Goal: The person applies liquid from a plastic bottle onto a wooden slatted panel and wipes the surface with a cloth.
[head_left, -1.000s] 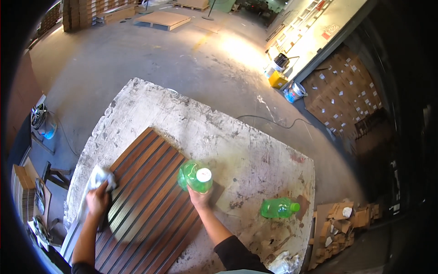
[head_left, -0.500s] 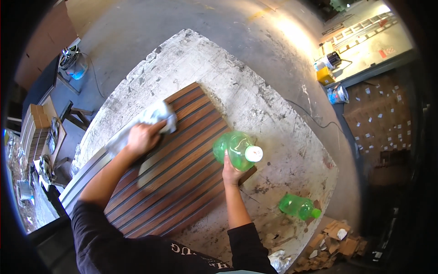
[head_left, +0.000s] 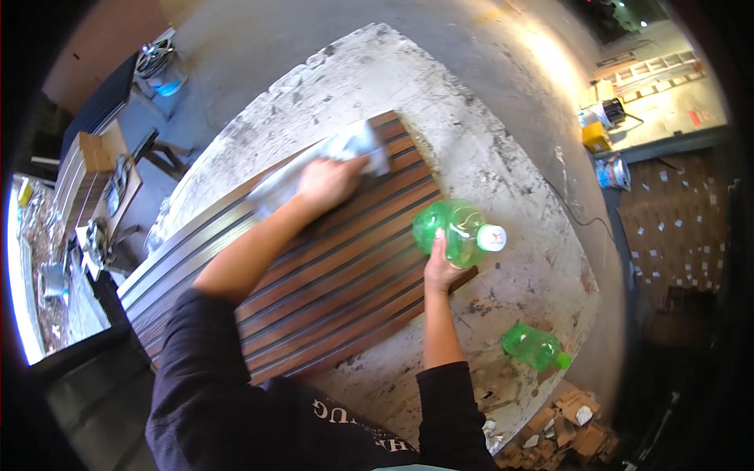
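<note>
Hands at work on a slatted wooden panel (head_left: 330, 275) that lies flat on a paint-stained white table (head_left: 503, 180). Left hand (head_left: 326, 182) is pressed down on a pale crumpled cloth (head_left: 345, 149), fingers spread and closed over it, at the far end of the panel; the cloth trails out to the left of the hand across the slats. Right hand (head_left: 440, 267) is clasped around the lower body of a green plastic bottle (head_left: 455, 229) with a white cap, held at the right edge of the panel; whether the bottle's base rests on the wood cannot be told. The panel is dark brown with black grooves running along its length, and paler slats show along its left edge.

Second green bottle (head_left: 534, 347) lies on its side on the table, near and to the right, well apart from both hands. Cardboard scraps (head_left: 565, 428) are heaped on the floor past the near right corner of the table. Concrete floor (head_left: 259, 47) surrounds the table on the far side.
</note>
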Demonstrator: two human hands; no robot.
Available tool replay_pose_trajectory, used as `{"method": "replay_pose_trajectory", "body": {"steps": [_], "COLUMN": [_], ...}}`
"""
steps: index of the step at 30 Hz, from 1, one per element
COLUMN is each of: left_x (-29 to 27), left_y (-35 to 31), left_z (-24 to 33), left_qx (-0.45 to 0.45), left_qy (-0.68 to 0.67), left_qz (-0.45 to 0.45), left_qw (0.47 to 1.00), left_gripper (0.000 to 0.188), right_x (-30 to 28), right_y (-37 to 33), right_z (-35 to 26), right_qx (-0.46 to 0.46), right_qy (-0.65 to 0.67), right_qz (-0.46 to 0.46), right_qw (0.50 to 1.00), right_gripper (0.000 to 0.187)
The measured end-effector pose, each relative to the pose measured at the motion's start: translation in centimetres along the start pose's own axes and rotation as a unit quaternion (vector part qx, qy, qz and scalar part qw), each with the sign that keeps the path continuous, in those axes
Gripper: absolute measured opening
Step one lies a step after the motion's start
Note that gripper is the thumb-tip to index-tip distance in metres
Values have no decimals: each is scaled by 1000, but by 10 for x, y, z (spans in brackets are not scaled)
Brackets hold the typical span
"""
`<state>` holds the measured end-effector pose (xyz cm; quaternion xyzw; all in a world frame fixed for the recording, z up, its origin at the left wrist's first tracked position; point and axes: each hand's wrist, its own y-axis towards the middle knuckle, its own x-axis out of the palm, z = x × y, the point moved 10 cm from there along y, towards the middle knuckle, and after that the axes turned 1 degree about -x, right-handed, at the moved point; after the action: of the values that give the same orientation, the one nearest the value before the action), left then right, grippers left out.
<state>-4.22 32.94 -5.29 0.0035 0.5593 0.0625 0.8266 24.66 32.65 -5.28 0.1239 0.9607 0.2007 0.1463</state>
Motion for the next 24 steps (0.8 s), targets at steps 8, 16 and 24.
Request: {"method": "replay_pose_trajectory", "body": {"steps": [8, 16, 24], "left_x": [-105, -15, -1], "left_y": [-313, 9, 34], "left_z": [-164, -21, -14], "left_qx": [-150, 33, -8], "left_qy": [84, 22, 6], "left_qz": [56, 5, 10], "left_qw": [984, 999, 1000], "left_gripper": [45, 35, 35], "right_x": [16, 6, 7], "right_y": [-10, -11, -5], "right_z": [-6, 0, -4], "right_qx": [-47, -38, -23], "right_qy": [7, 0, -5], "right_qz": [-45, -29, -50], "right_qw": [998, 999, 998], "right_gripper": [43, 44, 55]}}
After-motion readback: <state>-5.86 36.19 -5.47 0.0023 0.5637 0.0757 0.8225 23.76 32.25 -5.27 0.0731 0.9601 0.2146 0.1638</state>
